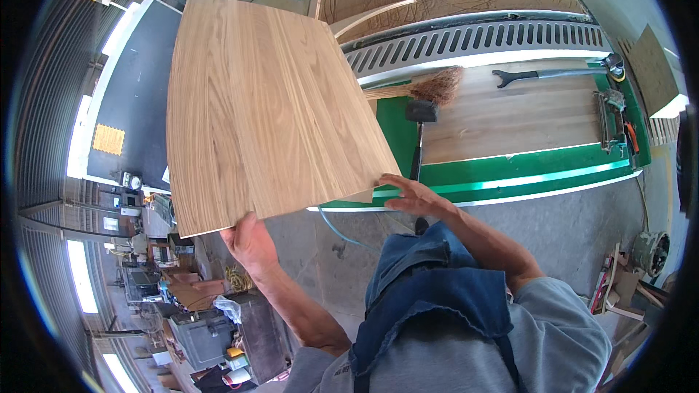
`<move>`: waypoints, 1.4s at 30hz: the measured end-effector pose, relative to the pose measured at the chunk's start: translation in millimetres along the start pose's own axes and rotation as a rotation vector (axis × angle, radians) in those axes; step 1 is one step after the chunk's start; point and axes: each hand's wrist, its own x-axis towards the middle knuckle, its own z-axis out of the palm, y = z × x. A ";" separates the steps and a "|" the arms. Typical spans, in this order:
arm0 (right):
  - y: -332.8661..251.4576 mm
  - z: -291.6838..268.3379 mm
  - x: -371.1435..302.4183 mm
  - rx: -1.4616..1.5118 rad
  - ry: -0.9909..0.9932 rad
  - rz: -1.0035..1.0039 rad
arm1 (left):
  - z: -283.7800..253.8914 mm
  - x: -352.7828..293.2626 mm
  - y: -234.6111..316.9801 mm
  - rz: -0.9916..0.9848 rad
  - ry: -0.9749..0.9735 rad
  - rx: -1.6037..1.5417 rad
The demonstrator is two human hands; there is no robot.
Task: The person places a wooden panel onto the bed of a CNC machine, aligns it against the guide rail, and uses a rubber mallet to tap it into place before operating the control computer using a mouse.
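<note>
A large wood-grain board (pixel 269 109) fills the left middle of the view, tilted over the green-topped bench, with a thin pale edge toward me. My left hand (pixel 253 247) grips its near edge close to the left corner, thumb on top and the other fingers hidden below. At the near right corner, my right hand (pixel 415 195) holds the board, with fingertips over the edge and the thumb lower. Just beyond that hand lies a black-headed mallet (pixel 421 111), its handle pointing at me. A straw hand broom (pixel 437 87) lies behind the mallet, partly covered by the board.
On the green bench (pixel 502 173) lie another wood-grain panel (pixel 510 120), a dark wrench-like tool (pixel 535 74) and a metal tool (pixel 613 116). A slotted metal rail (pixel 480 42) runs along the back. Left stands a dark machine panel (pixel 138 94); a blue hose (pixel 342 231) lies on the floor.
</note>
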 end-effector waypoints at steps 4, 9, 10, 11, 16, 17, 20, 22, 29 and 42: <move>-28.6 5.7 9.9 -0.090 -0.025 -0.173 | 16.9 -1.1 1.7 0.032 0.010 0.017; -80.8 8.6 7.4 -0.206 -0.075 -0.205 | 42.5 -4.2 8.3 0.045 0.003 0.042; -93.3 9.3 6.7 -0.261 -0.082 -0.214 | 49.0 -5.5 10.3 0.038 0.006 0.066; -106.1 10.9 5.3 -0.299 -0.082 -0.186 | 56.0 -7.4 12.2 0.032 0.012 0.091; -167.1 21.6 -4.5 -0.345 0.107 -0.320 | 84.0 -21.1 7.6 0.011 -0.057 0.228; -179.0 25.5 -6.8 -0.378 0.191 -0.309 | 86.7 -25.2 0.7 -0.018 -0.063 0.286; -209.2 17.4 -10.5 -0.417 0.374 -0.332 | 86.5 -30.1 -32.1 -0.120 -0.194 0.211; -224.9 5.4 -8.7 -0.405 0.467 -0.406 | 85.4 -39.1 -67.0 -0.300 -0.260 0.112; -225.0 -24.4 -23.9 -0.233 0.537 -0.223 | 82.4 -75.3 -192.8 -0.383 -0.871 0.344; -156.9 -100.1 -69.3 0.343 0.932 -0.269 | 53.1 -51.5 -201.5 0.109 -0.734 0.951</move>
